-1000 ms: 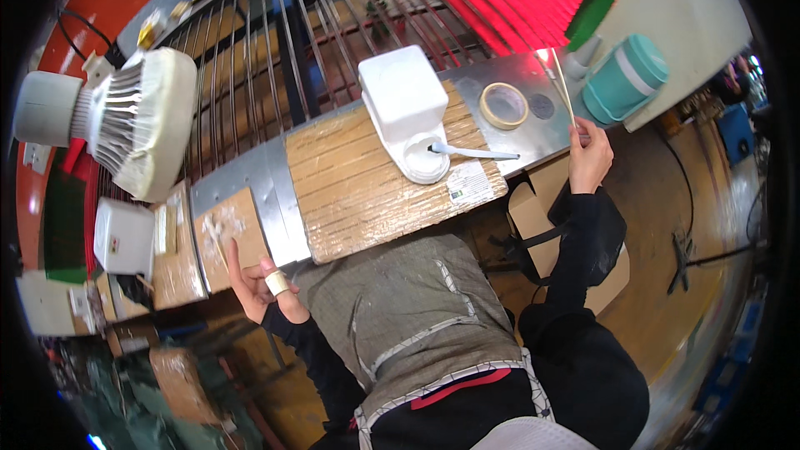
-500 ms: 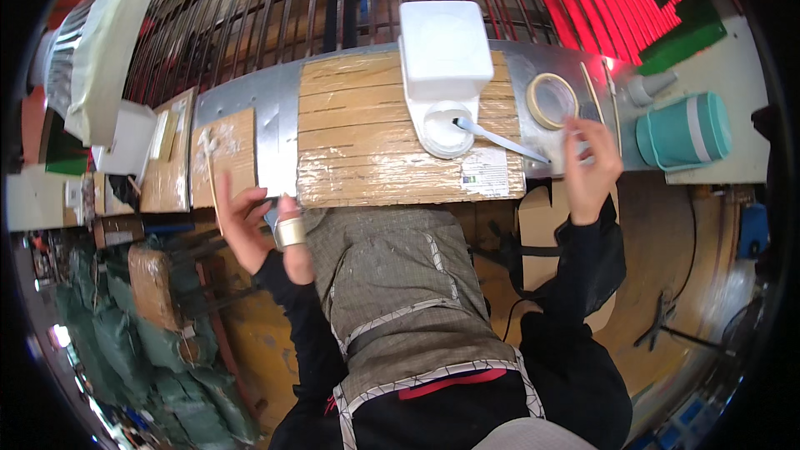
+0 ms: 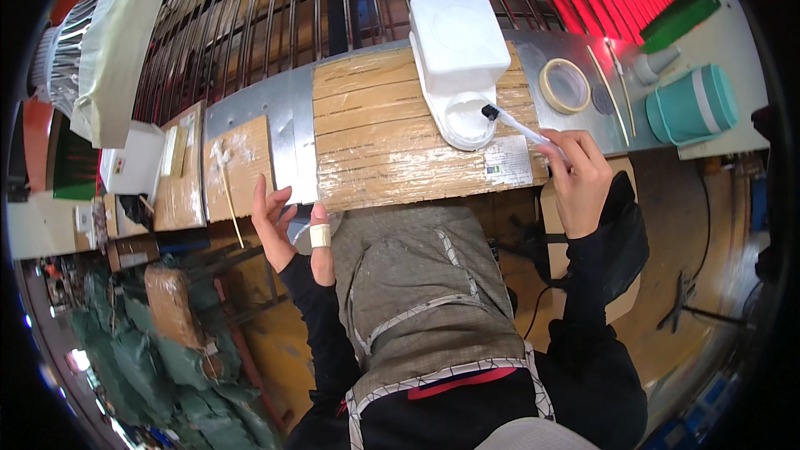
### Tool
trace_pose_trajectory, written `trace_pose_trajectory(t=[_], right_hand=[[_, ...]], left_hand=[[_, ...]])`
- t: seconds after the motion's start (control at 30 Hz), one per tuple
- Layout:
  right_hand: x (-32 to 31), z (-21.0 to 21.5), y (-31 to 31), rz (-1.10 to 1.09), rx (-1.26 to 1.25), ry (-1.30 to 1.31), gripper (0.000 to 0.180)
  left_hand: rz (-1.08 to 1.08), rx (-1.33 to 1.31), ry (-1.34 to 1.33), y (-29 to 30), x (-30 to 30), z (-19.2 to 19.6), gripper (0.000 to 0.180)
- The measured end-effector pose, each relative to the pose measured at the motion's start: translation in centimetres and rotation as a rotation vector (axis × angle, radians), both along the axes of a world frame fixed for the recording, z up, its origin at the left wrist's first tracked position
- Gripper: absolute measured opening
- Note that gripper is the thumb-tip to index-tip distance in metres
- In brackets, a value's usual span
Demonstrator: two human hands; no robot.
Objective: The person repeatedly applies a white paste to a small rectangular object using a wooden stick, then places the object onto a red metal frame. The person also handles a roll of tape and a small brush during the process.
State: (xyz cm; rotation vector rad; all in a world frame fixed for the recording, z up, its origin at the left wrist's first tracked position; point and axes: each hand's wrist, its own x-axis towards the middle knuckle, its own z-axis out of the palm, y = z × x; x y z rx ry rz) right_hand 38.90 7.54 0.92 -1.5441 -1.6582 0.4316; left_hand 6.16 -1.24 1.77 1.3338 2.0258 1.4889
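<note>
Between the fingers of my right hand (image 3: 581, 173) is the handle of a white toothbrush-like brush (image 3: 518, 124) with dark bristles. Its head is over a round white tub (image 3: 469, 122) that joins the foot of a white boxy container (image 3: 460, 40). Both rest on a tape-covered cardboard sheet (image 3: 375, 142). My left hand (image 3: 292, 229) is by the sheet's near left corner, fingers apart and holding nothing. Its thumb has a pale band of tape (image 3: 320, 236) round it. Left of that hand, a thin stick (image 3: 230, 200) with a white-smeared end lies on a smaller cardboard piece (image 3: 250, 146).
A tape roll (image 3: 565, 86), thin sticks (image 3: 609, 94) and a teal lidded bucket (image 3: 692, 107) stand or lie to the right on the metal table (image 3: 287, 100). Metal bars (image 3: 287, 0) run behind it. A stack of white parts (image 3: 117, 50) rises at far left.
My right hand has closed on the brush and lifted it, and its bristles now show above the tub. My left hand stays spread near the table edge. The whole view has shifted slightly.
</note>
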Motion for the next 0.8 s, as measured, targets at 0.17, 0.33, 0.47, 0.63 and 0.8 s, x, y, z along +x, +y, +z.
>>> trace_pose_trajectory(t=[0.17, 0.33, 0.47, 0.63, 0.8], right_hand=[[-0.1, 2.6, -1.0, -0.023, 0.288, -0.496, 0.027], [-0.6, 3.4, -0.4, 0.066, 0.368, -0.596, 0.039], [-2.1, 0.9, 1.9, 0.081, 0.367, -0.639, 0.043], [-0.7, 1.3, 1.4, 0.200, 0.323, -0.490, 0.035], [-0.2, 2.7, 0.8, 0.072, 0.316, -0.436, 0.025]], left_hand=[[-0.069, 0.095, -0.076, -0.1, -1.6, -0.5, 0.075], [-0.010, 0.034, -0.115, -0.4, -2.1, -1.5, 0.068], [-0.027, 0.056, -0.142, -1.3, -1.7, -1.8, 0.067], [0.025, 0.054, -0.143, -2.5, -2.8, -1.8, 0.066], [0.025, 0.035, -0.127, -2.1, -3.3, -2.1, 0.067]])
